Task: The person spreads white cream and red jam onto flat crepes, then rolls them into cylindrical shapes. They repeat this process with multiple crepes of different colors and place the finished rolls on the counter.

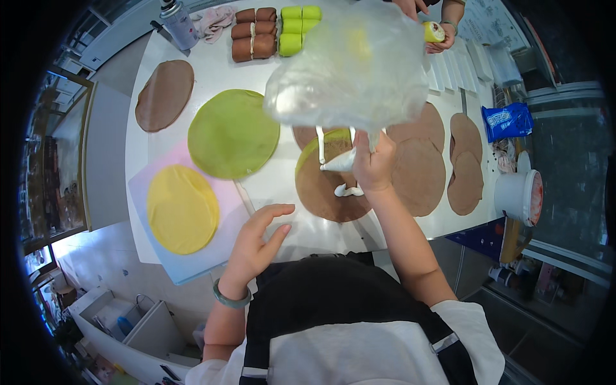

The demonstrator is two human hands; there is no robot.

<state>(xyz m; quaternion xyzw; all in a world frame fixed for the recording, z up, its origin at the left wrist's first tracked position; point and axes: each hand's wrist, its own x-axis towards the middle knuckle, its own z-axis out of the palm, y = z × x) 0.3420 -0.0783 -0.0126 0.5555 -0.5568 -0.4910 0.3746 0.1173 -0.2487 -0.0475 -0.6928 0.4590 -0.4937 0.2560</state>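
Observation:
My right hand (375,160) is closed round the neck of a large clear piping bag (346,70) of white cream. The bag's tip points left, low over a brown crepe (321,199), and its bulging top hides part of the table behind. White cream (348,191) lies in lines and a small squiggle on that crepe, which overlaps a green one. My left hand (260,240) hovers at the table's near edge with fingers apart, holding nothing. To its left a yellow crepe (183,208) rests on pink and blue sheets; beyond is a green crepe (234,133).
More brown crepes (417,176) overlap to the right. Brown rolls (254,38) and green rolls (292,32) stand at the back near a spray can (178,25). A blue packet (507,122) and white tub (513,196) line the right edge. Another person's hand (443,42) holds a yellow roll.

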